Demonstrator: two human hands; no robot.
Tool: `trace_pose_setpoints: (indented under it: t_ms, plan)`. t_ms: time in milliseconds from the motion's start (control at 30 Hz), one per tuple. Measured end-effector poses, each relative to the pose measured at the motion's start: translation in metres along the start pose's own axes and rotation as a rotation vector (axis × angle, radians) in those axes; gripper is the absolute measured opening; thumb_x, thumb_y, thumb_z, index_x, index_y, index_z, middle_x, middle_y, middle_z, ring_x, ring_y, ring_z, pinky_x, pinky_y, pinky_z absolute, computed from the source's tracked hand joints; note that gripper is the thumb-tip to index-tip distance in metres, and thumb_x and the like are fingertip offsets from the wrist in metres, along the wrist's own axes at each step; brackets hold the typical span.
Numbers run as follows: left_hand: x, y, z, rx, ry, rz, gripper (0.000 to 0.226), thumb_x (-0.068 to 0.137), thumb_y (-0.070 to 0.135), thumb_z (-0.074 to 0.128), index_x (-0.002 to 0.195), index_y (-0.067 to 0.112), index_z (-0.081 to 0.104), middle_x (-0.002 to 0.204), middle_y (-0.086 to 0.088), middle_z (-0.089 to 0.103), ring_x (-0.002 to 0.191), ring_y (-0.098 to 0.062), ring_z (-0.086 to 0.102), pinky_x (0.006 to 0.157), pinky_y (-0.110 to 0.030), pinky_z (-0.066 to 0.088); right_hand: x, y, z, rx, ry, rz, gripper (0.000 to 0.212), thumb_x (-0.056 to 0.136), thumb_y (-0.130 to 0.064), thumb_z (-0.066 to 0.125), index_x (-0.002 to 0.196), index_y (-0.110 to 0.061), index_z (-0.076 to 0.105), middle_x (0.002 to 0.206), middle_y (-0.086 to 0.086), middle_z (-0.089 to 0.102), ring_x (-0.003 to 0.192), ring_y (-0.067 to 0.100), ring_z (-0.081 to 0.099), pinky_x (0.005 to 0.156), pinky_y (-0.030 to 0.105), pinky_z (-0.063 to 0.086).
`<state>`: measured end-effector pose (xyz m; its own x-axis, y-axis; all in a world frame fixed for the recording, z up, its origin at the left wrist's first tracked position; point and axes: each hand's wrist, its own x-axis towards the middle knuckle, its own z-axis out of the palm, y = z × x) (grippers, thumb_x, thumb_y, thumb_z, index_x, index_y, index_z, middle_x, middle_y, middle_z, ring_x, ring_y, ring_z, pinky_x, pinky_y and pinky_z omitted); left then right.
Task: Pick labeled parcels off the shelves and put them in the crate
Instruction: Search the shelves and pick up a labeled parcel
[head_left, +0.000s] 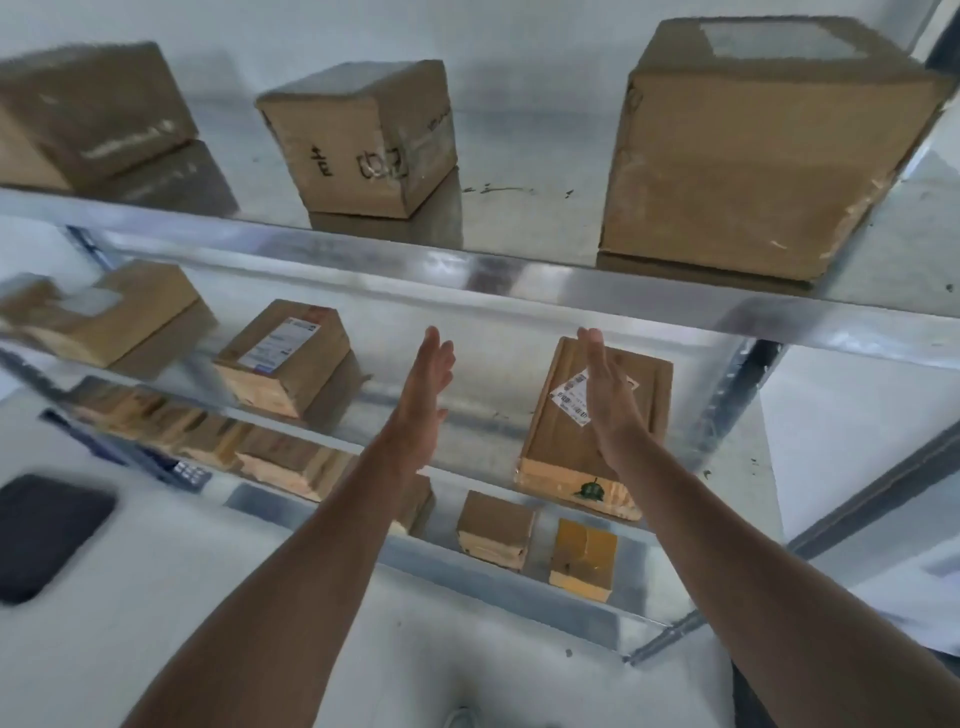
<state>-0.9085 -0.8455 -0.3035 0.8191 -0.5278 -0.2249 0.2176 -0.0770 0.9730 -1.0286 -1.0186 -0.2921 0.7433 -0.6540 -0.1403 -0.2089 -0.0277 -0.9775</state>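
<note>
A flat brown parcel (628, 415) with a white label and a green mark on its front edge lies on the middle shelf at the right. My right hand (605, 395) is open with flat fingers above that parcel's left part and covers part of the label. My left hand (423, 400) is open too, palm facing right, over bare shelf to the left of the parcel. Neither hand holds anything. A second labeled parcel (288, 353) sits further left on the same shelf. No crate is in view.
The top shelf (467, 260) carries a big box (753, 150), a small box with black writing (363, 135) and a box at the left (88, 109). The lower shelf holds small boxes (496, 530) (584, 558). A dark object (47, 535) lies on the floor at left.
</note>
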Motion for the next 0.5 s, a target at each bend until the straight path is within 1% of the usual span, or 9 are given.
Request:
trace_pose_setpoints:
  t_ms: [100, 167, 233, 300, 367, 400, 433, 467, 500]
  plan:
    - [-0.025, 0.0, -0.039, -0.033, 0.053, 0.006, 0.078, 0.096, 0.076, 0.018, 0.16, 0.033, 0.029, 0.168, 0.007, 0.026, 0.153, -0.02, 0.026, 0.119, -0.055, 0.017, -0.009, -0.005, 0.043, -0.008, -0.124, -0.054, 0.063, 0.106, -0.062, 0.019, 0.16, -0.033, 0.029, 0.17, -0.004, 0.022, 0.157, 0.024, 0.018, 0.128, 0.049, 0.01]
    - [-0.041, -0.001, -0.069, -0.071, 0.101, 0.016, 0.078, 0.095, 0.079, 0.02, 0.159, 0.035, 0.029, 0.167, 0.009, 0.028, 0.152, -0.019, 0.027, 0.119, -0.056, 0.017, -0.017, -0.006, 0.073, -0.031, -0.186, -0.088, 0.063, 0.106, -0.06, 0.02, 0.161, -0.031, 0.027, 0.17, -0.006, 0.021, 0.157, 0.022, 0.019, 0.125, 0.042, 0.012]
    - [-0.057, 0.002, -0.101, -0.138, 0.175, 0.019, 0.086, 0.089, 0.085, 0.029, 0.158, 0.035, 0.031, 0.164, 0.009, 0.035, 0.151, -0.022, 0.03, 0.119, -0.059, 0.018, -0.026, -0.009, 0.105, -0.046, -0.24, -0.107, 0.06, 0.108, -0.056, 0.021, 0.162, -0.03, 0.026, 0.169, -0.008, 0.022, 0.156, 0.02, 0.023, 0.124, 0.038, 0.016]
    - [-0.074, 0.005, -0.135, -0.181, 0.218, 0.024, 0.092, 0.086, 0.087, 0.035, 0.159, 0.032, 0.03, 0.162, 0.007, 0.038, 0.149, -0.022, 0.032, 0.118, -0.058, 0.02, -0.039, -0.016, 0.139, -0.061, -0.294, -0.12, 0.057, 0.11, -0.054, 0.022, 0.162, -0.031, 0.024, 0.169, -0.01, 0.021, 0.156, 0.018, 0.023, 0.127, 0.04, 0.016]
    - [-0.09, 0.005, -0.169, -0.171, 0.244, 0.03, 0.101, 0.08, 0.089, 0.042, 0.16, 0.029, 0.029, 0.161, 0.007, 0.038, 0.147, -0.019, 0.035, 0.112, -0.051, 0.026, -0.049, -0.021, 0.173, -0.07, -0.333, -0.111, 0.058, 0.109, -0.057, 0.02, 0.162, -0.034, 0.023, 0.17, -0.011, 0.019, 0.156, 0.02, 0.022, 0.128, 0.047, 0.015]
    - [-0.097, 0.004, -0.187, -0.171, 0.262, 0.023, 0.098, 0.082, 0.087, 0.04, 0.16, 0.029, 0.03, 0.162, 0.006, 0.038, 0.147, -0.02, 0.035, 0.109, -0.049, 0.027, -0.056, -0.024, 0.192, -0.073, -0.342, -0.111, 0.059, 0.108, -0.058, 0.02, 0.162, -0.034, 0.023, 0.17, -0.011, 0.019, 0.156, 0.02, 0.022, 0.128, 0.049, 0.015]
    - [-0.105, 0.003, -0.207, -0.17, 0.278, 0.018, 0.09, 0.088, 0.083, 0.035, 0.159, 0.028, 0.033, 0.162, 0.005, 0.039, 0.147, -0.021, 0.037, 0.109, -0.049, 0.026, -0.063, -0.027, 0.214, -0.069, -0.352, -0.111, 0.06, 0.108, -0.06, 0.02, 0.162, -0.035, 0.024, 0.169, -0.011, 0.02, 0.156, 0.021, 0.022, 0.128, 0.049, 0.015]
    - [-0.111, 0.0, -0.226, -0.162, 0.293, 0.013, 0.083, 0.093, 0.079, 0.029, 0.158, 0.027, 0.037, 0.158, 0.006, 0.044, 0.144, -0.021, 0.04, 0.11, -0.05, 0.026, -0.07, -0.029, 0.235, -0.066, -0.361, -0.106, 0.06, 0.107, -0.061, 0.021, 0.161, -0.035, 0.026, 0.169, -0.01, 0.023, 0.156, 0.021, 0.023, 0.128, 0.049, 0.016]
    - [-0.118, -0.001, -0.247, -0.16, 0.305, -0.001, 0.078, 0.097, 0.076, 0.026, 0.155, 0.026, 0.042, 0.149, 0.009, 0.053, 0.137, -0.018, 0.047, 0.11, -0.049, 0.026, -0.08, -0.033, 0.259, -0.064, -0.37, -0.101, 0.06, 0.107, -0.062, 0.021, 0.16, -0.035, 0.029, 0.168, -0.008, 0.026, 0.155, 0.022, 0.025, 0.128, 0.049, 0.017]
